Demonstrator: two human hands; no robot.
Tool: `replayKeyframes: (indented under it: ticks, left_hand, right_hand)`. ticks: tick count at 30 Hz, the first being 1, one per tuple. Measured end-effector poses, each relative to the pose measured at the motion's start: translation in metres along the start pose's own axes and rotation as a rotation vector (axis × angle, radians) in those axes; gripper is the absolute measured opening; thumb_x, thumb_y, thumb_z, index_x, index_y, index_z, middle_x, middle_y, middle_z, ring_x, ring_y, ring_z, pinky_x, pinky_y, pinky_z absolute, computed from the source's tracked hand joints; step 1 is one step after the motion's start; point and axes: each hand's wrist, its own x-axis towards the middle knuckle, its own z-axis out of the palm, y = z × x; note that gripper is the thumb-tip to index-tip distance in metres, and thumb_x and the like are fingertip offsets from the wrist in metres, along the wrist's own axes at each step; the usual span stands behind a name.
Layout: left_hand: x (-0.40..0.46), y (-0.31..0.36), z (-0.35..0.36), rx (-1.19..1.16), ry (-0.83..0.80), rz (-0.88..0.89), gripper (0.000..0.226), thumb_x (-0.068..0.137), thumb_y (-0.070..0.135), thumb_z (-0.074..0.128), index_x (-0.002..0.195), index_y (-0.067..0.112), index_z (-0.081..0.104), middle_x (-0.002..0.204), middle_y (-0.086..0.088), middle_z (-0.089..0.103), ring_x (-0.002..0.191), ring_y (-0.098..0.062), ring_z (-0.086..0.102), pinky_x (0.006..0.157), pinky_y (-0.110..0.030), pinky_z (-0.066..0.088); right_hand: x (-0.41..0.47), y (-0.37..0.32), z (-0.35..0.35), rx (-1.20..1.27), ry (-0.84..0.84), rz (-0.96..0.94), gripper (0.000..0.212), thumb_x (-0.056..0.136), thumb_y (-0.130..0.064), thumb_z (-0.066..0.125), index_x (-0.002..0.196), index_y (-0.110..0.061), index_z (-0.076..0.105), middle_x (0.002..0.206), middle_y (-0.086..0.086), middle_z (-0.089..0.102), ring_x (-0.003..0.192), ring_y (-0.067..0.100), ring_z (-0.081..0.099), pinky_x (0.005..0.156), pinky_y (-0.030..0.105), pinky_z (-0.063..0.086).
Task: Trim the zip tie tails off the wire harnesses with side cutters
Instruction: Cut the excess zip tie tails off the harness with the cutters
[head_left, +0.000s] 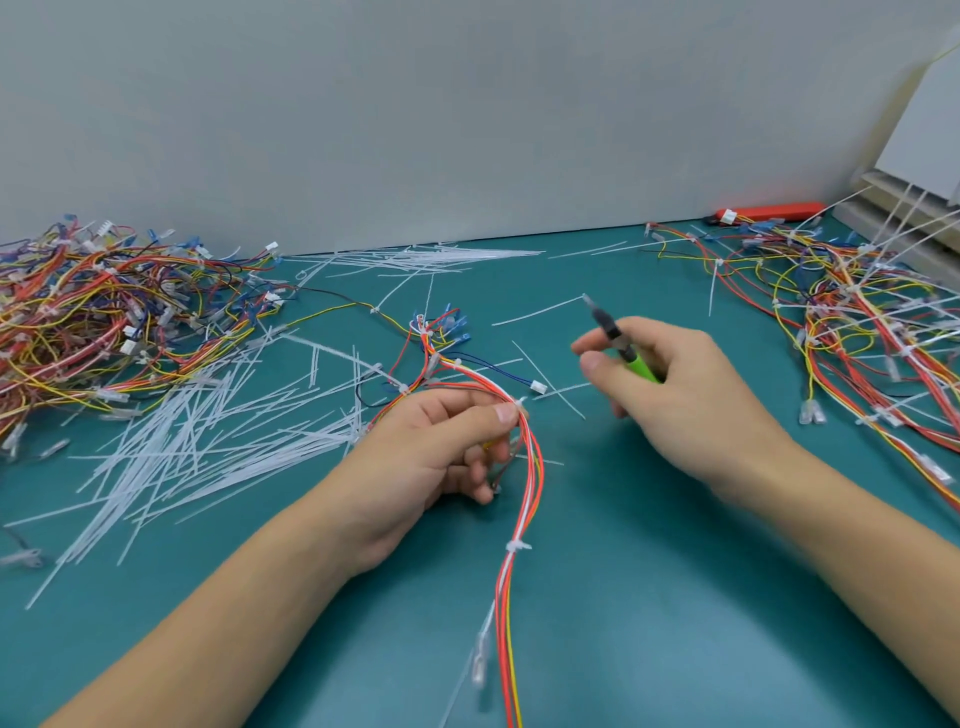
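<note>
Left hand (441, 447) pinching a harness (527, 467) between thumb and curled fingers, just below a trimmed tie head. Harness arcs from blue-tipped connectors (441, 327) mid-table, through the pinch, then down toward the near edge past another tie (517, 545) — orange, red, white and yellow strands together.

Right hand (670, 379) wrapped round the cutters (621, 345), green handle showing between the fingers, dark nose pointing up and away to the left. Blurred; cannot tell how the cutter jaws stand. Cutters held apart from the harness, off to its right.

Cut tails (208, 441) strewn thick on the teal table (649, 597) left of the left hand, with more (415, 260) along the wall. Tangled pile of harnesses (104, 322) at far left. Second pile (857, 322) at right — long white tails still sticking out of it. Orange object (769, 212) against the wall at the back right, too far off to identify.
</note>
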Motion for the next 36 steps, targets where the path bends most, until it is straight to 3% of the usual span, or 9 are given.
replayKeyframes:
  ticks: [2,5,7,10,13,18,22,26,36]
  left_hand:
    - [0.0,0.0,0.0,0.016,0.001,0.002,0.012,0.087,0.031,0.072,0.081,0.021,0.075,0.073,-0.004,0.06,0.055,-0.013,0.047,0.055,-0.025,0.051]
    - [0.001,-0.002,0.0,0.054,0.003,0.011,0.014,0.087,0.032,0.073,0.082,0.019,0.075,0.073,-0.004,0.06,0.055,-0.014,0.047,0.056,-0.026,0.051]
    - [0.0,-0.002,0.001,0.083,0.003,0.015,0.015,0.087,0.032,0.075,0.082,0.018,0.075,0.072,-0.005,0.061,0.055,-0.014,0.047,0.057,-0.026,0.051]
    - [-0.001,-0.003,0.003,0.105,0.021,0.025,0.015,0.088,0.03,0.078,0.085,0.015,0.078,0.072,-0.005,0.062,0.055,-0.016,0.048,0.055,-0.025,0.05]
    - [0.0,-0.005,0.003,0.139,0.032,0.04,0.02,0.087,0.03,0.078,0.09,0.011,0.079,0.071,-0.005,0.063,0.057,-0.017,0.048,0.053,-0.024,0.049]
    - [0.0,-0.004,0.002,0.112,0.016,0.035,0.017,0.086,0.032,0.074,0.085,0.016,0.078,0.071,-0.003,0.063,0.055,-0.015,0.047,0.053,-0.024,0.049]
    - [-0.001,-0.002,-0.002,0.033,-0.032,0.04,0.014,0.089,0.03,0.072,0.085,0.018,0.076,0.074,-0.002,0.061,0.056,-0.014,0.047,0.055,-0.025,0.049]
    - [-0.002,0.001,-0.004,-0.025,-0.069,0.04,0.012,0.091,0.028,0.069,0.085,0.02,0.074,0.075,-0.001,0.06,0.058,-0.013,0.047,0.057,-0.025,0.05]
    - [-0.002,0.001,-0.005,-0.015,-0.128,0.067,0.015,0.094,0.029,0.066,0.081,0.023,0.071,0.074,0.002,0.058,0.062,-0.013,0.048,0.059,-0.024,0.049]
  right_hand:
    - [0.001,-0.002,-0.003,0.083,-0.003,0.026,0.014,0.091,-0.043,0.067,0.095,-0.031,0.074,0.065,-0.003,0.055,0.061,0.01,0.054,0.069,0.037,0.046]
    - [-0.004,-0.006,-0.001,0.08,-0.096,0.026,0.03,0.085,-0.051,0.064,0.09,-0.024,0.077,0.07,0.006,0.065,0.066,0.014,0.053,0.07,0.04,0.043]
    - [-0.008,-0.009,0.002,0.116,-0.186,0.027,0.026,0.09,-0.047,0.069,0.09,-0.023,0.078,0.072,0.004,0.07,0.066,0.015,0.052,0.067,0.036,0.044]
    - [-0.011,-0.013,0.005,0.163,-0.276,0.015,0.017,0.099,-0.033,0.071,0.087,-0.023,0.078,0.077,-0.002,0.075,0.062,0.008,0.057,0.063,0.017,0.048]
    - [-0.013,-0.016,0.007,0.167,-0.31,0.008,0.014,0.097,-0.023,0.072,0.084,-0.021,0.078,0.077,-0.001,0.076,0.064,0.006,0.059,0.063,0.014,0.049]
    - [-0.013,-0.017,0.005,0.122,-0.301,0.006,0.014,0.096,-0.027,0.074,0.085,-0.02,0.075,0.075,0.002,0.073,0.064,0.01,0.058,0.063,0.02,0.049]
    - [-0.013,-0.009,0.001,-0.178,-0.231,-0.17,0.018,0.097,-0.032,0.068,0.086,-0.019,0.07,0.072,0.004,0.061,0.067,0.021,0.052,0.068,0.038,0.047]
    - [-0.013,-0.005,0.0,-0.235,-0.269,-0.222,0.009,0.095,-0.032,0.069,0.087,-0.028,0.07,0.077,-0.003,0.065,0.077,0.023,0.058,0.077,0.041,0.049]
    - [-0.012,0.003,0.004,-0.275,-0.25,-0.287,0.006,0.094,-0.027,0.071,0.088,-0.027,0.072,0.072,-0.002,0.064,0.069,0.02,0.056,0.068,0.041,0.05]
